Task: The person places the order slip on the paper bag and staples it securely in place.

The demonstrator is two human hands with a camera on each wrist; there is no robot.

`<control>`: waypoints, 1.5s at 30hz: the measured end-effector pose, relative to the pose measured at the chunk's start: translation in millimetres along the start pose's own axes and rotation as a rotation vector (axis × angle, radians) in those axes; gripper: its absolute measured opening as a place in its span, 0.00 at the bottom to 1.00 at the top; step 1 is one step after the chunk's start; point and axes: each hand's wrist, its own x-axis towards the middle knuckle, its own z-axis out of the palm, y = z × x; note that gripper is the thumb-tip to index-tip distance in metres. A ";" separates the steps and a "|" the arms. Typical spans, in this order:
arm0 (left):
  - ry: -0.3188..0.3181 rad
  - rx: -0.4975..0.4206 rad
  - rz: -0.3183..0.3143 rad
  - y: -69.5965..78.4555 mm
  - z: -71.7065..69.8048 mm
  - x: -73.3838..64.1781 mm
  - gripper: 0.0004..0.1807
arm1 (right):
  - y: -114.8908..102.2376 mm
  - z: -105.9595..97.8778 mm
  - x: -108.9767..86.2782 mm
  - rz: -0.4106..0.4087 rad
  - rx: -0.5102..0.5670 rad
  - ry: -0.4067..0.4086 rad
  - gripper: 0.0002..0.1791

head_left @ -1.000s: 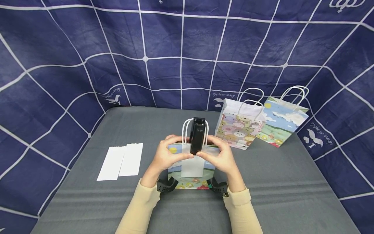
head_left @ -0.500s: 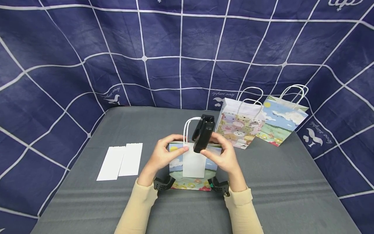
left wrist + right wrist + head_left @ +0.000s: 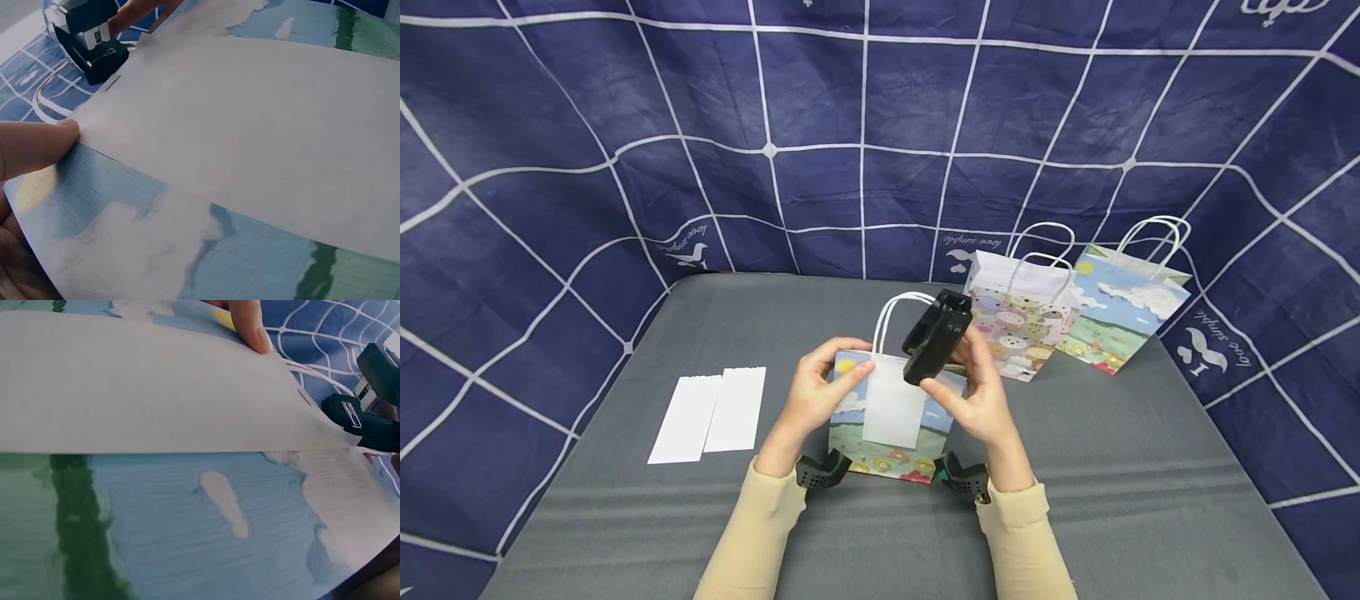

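A small paper gift bag [image 3: 880,467] with a painted meadow and sky lies tilted between both hands, its white cord handles [image 3: 883,327] pointing away. Against its front lies a plain white card [image 3: 893,408], up to the bag's top edge. One staple [image 3: 112,82] shows in the card near that edge. My left hand [image 3: 811,392] pinches the bag's upper left corner, thumb on the card's edge, fingers behind. A black stapler [image 3: 938,337] is in my right hand [image 3: 983,398], leaning to the right. Its jaws are apart, close by the card's upper right corner [image 3: 350,439].
Two white cards [image 3: 687,419] lie side by side on the grey cloth surface [image 3: 625,517] at left. Standing at the back right are a bag with animal faces [image 3: 1011,321] and another meadow bag [image 3: 1123,308]. A blue gridded curtain [image 3: 820,192] encloses the back and sides.
The stapler has moved right and tipped over to the right in the right hand, away from the bag's middle. The left thumb has slid off it to the card's left edge. The bag has turned slightly.
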 end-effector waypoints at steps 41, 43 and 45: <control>0.232 -0.233 -0.041 -46.2 -31.8 53.7 0.13 | -7.4 -60.6 -28.7 0.083 0.005 -0.054 0.49; 0.240 -0.224 -0.042 -48.8 -34.3 58.7 0.12 | -7.2 -66.3 -34.4 0.108 -0.014 -0.067 0.49; 0.248 -0.213 -0.040 -50.9 -36.9 63.5 0.12 | -6.9 -72.3 -40.7 0.133 -0.040 -0.079 0.50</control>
